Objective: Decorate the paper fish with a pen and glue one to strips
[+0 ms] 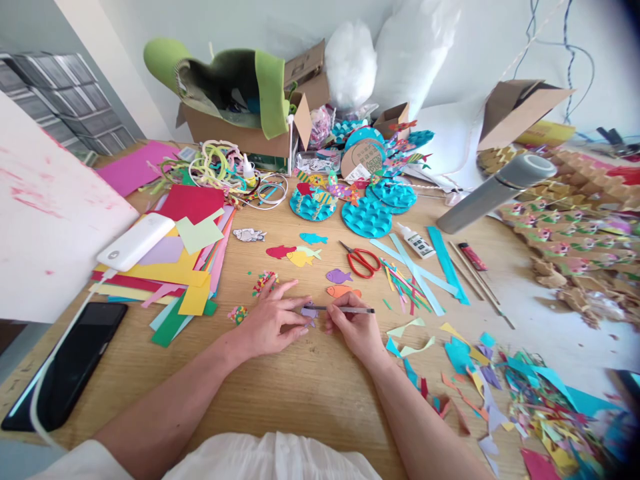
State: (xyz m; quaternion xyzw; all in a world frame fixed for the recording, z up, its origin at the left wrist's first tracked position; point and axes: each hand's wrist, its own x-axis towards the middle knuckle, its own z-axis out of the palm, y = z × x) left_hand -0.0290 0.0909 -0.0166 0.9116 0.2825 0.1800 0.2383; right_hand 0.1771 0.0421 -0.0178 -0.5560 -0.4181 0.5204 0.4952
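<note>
A small purple paper fish (310,315) lies on the wooden table, partly covered by fingers. My left hand (270,319) rests over its left side with fingers spread and fingertips on it, gripping nothing. Pinched in my right hand (354,327) is a dark pen (366,310), held nearly level with its tip over the fish. Just beyond my right hand are an orange paper fish (343,292) and another purple fish (339,276). Farther back lie red (280,252), yellow (300,259) and blue (313,238) fish. Small piles of paper bits (265,283) sit by my left fingers.
Red-handled scissors (364,262), a glue bottle (416,241) and paper strips (425,273) lie to the right. Colored scraps (540,400) cover the front right. Stacked paper (193,267), a power bank (136,240) and a phone (65,363) are left. A grey flask (490,193) stands back right.
</note>
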